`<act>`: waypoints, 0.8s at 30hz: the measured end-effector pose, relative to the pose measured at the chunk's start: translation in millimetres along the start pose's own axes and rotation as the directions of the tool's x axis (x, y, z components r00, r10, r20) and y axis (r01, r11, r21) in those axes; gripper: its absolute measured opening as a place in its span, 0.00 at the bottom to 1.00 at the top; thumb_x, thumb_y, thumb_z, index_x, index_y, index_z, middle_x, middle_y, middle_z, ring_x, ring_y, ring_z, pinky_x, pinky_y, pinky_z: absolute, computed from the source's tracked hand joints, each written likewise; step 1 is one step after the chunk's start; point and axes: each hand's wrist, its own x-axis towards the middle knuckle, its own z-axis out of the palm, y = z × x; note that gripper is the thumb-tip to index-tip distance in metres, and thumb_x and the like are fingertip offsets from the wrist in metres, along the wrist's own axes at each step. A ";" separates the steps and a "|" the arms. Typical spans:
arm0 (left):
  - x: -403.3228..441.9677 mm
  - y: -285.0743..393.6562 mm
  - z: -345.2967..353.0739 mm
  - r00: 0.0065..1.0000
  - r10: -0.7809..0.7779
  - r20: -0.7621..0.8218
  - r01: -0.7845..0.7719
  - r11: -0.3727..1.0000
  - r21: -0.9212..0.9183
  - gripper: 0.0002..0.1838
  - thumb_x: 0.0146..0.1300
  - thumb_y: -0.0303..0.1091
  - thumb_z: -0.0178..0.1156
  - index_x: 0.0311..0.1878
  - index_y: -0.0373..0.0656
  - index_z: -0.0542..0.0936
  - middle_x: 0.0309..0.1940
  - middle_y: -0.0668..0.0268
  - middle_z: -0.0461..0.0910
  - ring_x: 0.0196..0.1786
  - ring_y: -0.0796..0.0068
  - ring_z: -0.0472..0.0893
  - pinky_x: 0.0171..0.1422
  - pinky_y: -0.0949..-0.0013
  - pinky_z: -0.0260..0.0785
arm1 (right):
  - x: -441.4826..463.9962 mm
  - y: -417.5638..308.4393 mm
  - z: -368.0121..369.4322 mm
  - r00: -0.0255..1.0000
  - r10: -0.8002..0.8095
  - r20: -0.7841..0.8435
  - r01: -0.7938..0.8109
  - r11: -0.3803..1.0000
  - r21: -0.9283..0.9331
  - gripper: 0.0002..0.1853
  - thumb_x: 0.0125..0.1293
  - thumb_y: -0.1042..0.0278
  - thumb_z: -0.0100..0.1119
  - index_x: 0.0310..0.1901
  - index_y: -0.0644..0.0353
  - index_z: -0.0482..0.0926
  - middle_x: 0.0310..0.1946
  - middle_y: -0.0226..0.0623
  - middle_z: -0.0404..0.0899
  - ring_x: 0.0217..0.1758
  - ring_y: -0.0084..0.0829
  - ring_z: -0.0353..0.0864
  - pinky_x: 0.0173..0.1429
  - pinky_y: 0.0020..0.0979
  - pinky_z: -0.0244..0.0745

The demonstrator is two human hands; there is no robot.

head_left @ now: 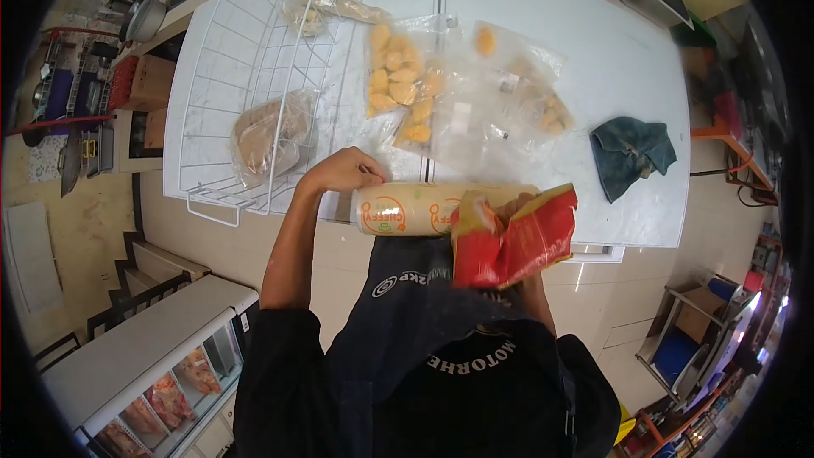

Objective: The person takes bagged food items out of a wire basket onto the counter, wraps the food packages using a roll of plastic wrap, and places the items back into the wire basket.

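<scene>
Far left: white wire basket [197,153] on the table [619,59], a clear-bagged brown item [270,137] inside; likely soft, best supported from beneath. Next, your left hand [343,171]: fingers bent at the upper left end of the printed roll [398,210]; firm grip or light contact, cannot tell. Bagged yellow pieces [394,76] lie beyond, probably lumpy and shifting within slick film.

The roll lies crosswise at the table's near edge, close to your apron. Judged fairly heavy, firm along its length, smooth outside; it could turn under a one-sided push. Best hold: a palm around each end (its right part is hidden by the packet).

Your right hand [515,203], partly covered, holds the crumpled red packet [517,246] over that part. Packet reads light, thin, floppy; pinch a doubled edge. Far right: dark cloth [632,153], rumpled and soft.
</scene>
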 end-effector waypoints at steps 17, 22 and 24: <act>-16.3 30.5 21.8 0.994 0.098 0.045 -0.099 0.674 0.732 0.07 0.55 0.25 0.53 0.34 0.37 0.80 0.34 0.50 0.80 0.42 0.49 0.79 0.49 0.56 0.71 | -37.9 1.5 -18.9 0.980 0.072 -0.187 -0.090 0.992 -0.090 0.21 0.69 0.48 0.49 0.56 0.53 0.69 0.52 0.35 0.75 0.56 0.36 0.74 0.58 0.42 0.74; -32.9 32.2 0.9 0.990 0.131 0.048 -0.139 0.907 0.398 0.06 0.57 0.27 0.56 0.35 0.36 0.78 0.34 0.52 0.81 0.41 0.53 0.79 0.47 0.59 0.71 | -29.8 -0.7 -16.8 0.981 0.064 -0.184 -0.085 0.991 -0.103 0.21 0.69 0.49 0.50 0.55 0.53 0.70 0.51 0.35 0.75 0.56 0.35 0.74 0.57 0.41 0.74; -46.1 41.4 -6.6 0.999 0.046 0.012 -0.046 0.997 0.055 0.06 0.57 0.28 0.58 0.36 0.35 0.78 0.34 0.54 0.81 0.40 0.55 0.80 0.47 0.61 0.71 | -26.4 -4.8 -16.8 0.981 0.061 -0.185 -0.082 0.990 -0.112 0.20 0.69 0.49 0.50 0.55 0.53 0.70 0.51 0.35 0.75 0.55 0.35 0.74 0.57 0.41 0.74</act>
